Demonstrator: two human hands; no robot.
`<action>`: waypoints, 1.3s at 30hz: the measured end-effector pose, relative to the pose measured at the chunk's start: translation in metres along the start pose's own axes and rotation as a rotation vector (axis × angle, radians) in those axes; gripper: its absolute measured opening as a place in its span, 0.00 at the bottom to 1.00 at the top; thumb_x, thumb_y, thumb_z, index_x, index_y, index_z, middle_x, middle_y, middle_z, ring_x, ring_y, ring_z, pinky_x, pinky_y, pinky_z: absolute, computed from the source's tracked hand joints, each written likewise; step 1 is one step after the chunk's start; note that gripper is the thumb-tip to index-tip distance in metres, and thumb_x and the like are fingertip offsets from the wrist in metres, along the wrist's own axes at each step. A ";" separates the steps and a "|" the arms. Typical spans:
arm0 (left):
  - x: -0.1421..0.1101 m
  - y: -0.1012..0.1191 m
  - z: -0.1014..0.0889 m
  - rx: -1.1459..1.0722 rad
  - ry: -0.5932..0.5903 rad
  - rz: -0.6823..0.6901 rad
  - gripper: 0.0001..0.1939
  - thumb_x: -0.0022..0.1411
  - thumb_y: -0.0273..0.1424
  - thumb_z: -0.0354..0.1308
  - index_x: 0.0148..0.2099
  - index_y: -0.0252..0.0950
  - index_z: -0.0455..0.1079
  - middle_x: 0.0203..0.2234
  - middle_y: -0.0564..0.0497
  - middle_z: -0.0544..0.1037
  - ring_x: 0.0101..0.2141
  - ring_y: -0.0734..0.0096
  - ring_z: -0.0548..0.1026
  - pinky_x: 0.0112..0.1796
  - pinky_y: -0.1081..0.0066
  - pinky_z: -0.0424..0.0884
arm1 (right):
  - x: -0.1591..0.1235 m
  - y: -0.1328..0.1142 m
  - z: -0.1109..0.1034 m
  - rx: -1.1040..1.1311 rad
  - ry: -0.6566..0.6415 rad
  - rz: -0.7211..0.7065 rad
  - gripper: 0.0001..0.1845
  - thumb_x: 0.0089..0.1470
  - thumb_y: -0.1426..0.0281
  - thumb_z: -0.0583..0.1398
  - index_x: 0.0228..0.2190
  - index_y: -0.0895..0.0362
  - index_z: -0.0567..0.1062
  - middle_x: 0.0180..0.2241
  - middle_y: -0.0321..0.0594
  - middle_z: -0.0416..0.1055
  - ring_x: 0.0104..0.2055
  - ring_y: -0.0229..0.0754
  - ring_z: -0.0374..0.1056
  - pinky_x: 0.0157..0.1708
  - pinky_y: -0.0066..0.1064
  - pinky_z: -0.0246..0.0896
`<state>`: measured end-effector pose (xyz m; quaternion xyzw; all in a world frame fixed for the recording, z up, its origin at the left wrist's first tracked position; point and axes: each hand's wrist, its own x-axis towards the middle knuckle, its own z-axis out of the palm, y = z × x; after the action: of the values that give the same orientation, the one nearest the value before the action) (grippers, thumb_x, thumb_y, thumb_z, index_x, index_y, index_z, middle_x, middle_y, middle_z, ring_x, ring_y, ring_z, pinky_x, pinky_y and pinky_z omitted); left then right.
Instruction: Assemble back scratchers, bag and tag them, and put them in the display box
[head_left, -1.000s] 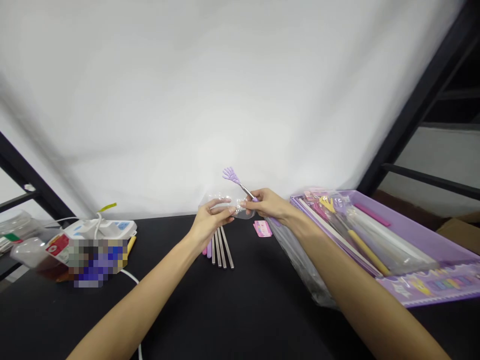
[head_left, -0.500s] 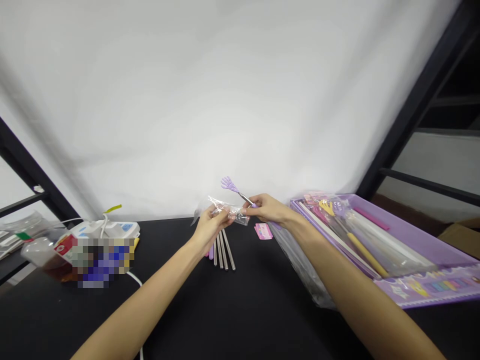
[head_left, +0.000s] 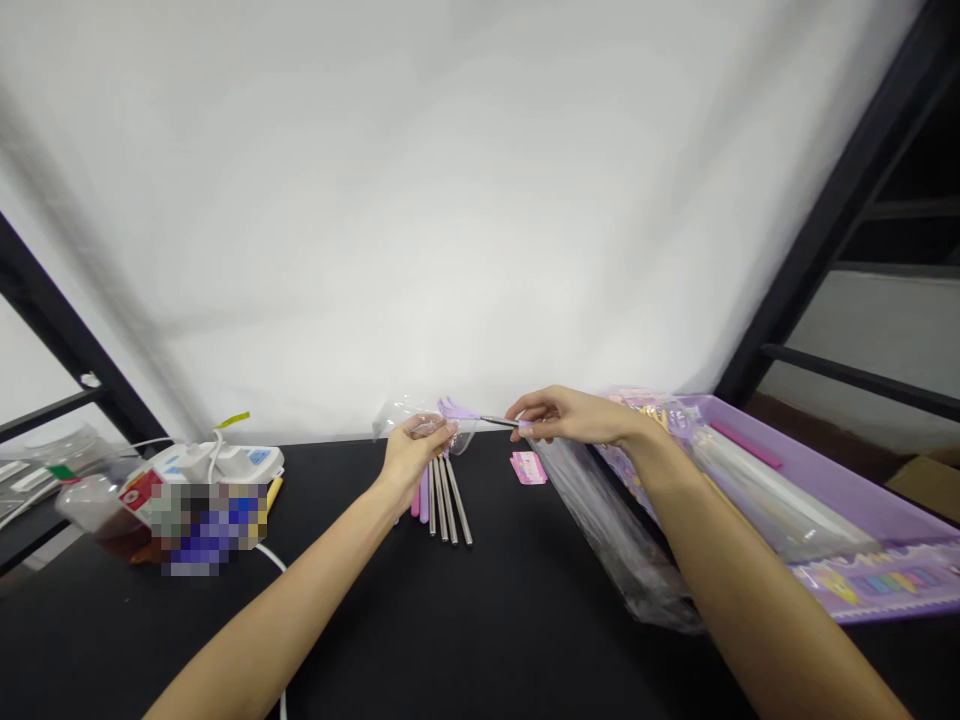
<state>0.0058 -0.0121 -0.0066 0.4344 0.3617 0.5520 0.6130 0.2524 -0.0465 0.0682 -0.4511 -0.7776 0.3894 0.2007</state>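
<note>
A clear plastic bag [head_left: 394, 414] is pinched in my left hand [head_left: 411, 458], above the back of the black table. My right hand [head_left: 576, 416] grips a back scratcher [head_left: 498, 421] with a purple hand-shaped head and a metal shaft. The scratcher lies almost level, its head pointing left beside the bag and my left fingertips. Whether the head is inside the bag I cannot tell. Under my left hand, several metal rods [head_left: 452, 505] and pink and purple handles [head_left: 424, 500] lie side by side. Small pink cards [head_left: 529, 468] rest between my hands.
Long clear plastic sleeves [head_left: 619, 545] lie below my right forearm. A purple display box [head_left: 862, 500] with packaged scratchers stands to the right. On the left are a white power strip [head_left: 259, 462], a bottle [head_left: 94, 505] and a white cable [head_left: 271, 558]. A white wall rises behind.
My right hand has moved right, and the scratcher has swung down from a slant to nearly level. The bag in my left hand has shifted left and now hangs more open.
</note>
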 end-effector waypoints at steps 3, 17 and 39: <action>0.001 0.001 -0.002 0.027 -0.002 -0.005 0.20 0.40 0.30 0.75 0.34 0.30 0.72 0.25 0.50 0.79 0.26 0.75 0.76 0.33 0.75 0.74 | 0.001 0.003 -0.001 -0.050 -0.039 0.027 0.26 0.52 0.59 0.62 0.48 0.62 0.74 0.35 0.46 0.77 0.29 0.38 0.67 0.31 0.31 0.62; -0.002 0.004 -0.001 0.058 -0.114 -0.093 0.16 0.51 0.37 0.70 0.35 0.30 0.75 0.29 0.46 0.80 0.31 0.69 0.79 0.42 0.63 0.78 | 0.001 0.011 -0.007 -0.305 0.072 -0.013 0.21 0.51 0.62 0.62 0.44 0.59 0.80 0.37 0.44 0.79 0.36 0.43 0.70 0.37 0.32 0.61; -0.001 0.004 0.000 0.101 -0.198 -0.181 0.20 0.57 0.43 0.64 0.35 0.28 0.76 0.35 0.37 0.81 0.39 0.53 0.81 0.47 0.57 0.77 | -0.002 0.000 -0.007 -0.447 0.123 0.123 0.18 0.51 0.69 0.60 0.44 0.53 0.82 0.45 0.42 0.78 0.46 0.54 0.72 0.46 0.38 0.63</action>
<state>0.0038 -0.0129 -0.0027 0.4826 0.3643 0.4301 0.6704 0.2581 -0.0450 0.0727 -0.5536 -0.8019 0.1908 0.1185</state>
